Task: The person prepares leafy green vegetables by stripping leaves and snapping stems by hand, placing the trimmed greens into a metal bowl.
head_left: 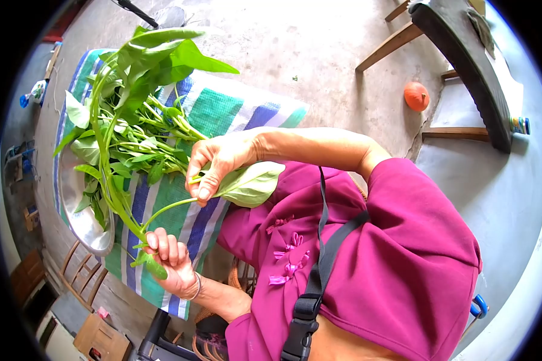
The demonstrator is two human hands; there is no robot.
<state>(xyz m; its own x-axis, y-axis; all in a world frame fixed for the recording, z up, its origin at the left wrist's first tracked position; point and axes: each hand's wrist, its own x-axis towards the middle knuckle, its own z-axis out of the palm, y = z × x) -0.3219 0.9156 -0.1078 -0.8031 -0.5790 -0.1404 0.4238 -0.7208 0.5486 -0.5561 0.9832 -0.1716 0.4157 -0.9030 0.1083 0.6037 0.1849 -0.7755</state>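
My left hand (170,265), with a bracelet at its wrist, is closed round the lower end of a long green leafy stem (104,156) that looks like water spinach. Its upper leaves rise over the pile. My right hand (217,165) pinches a leaf stalk (168,207) of the same plant between thumb and fingers. A broad pale-green leaf (253,183) sticks out past that hand. Behind the held stem, a heap of leafy greens (144,144) lies partly over a shiny metal basin (96,240).
A green, blue and white striped sheet (214,111) lies under the greens and basin. A dark-topped wooden chair (473,72) stands at the upper right beside an orange pumpkin (416,96) on the concrete floor (319,54). A wooden chair (81,277) stands at the lower left.
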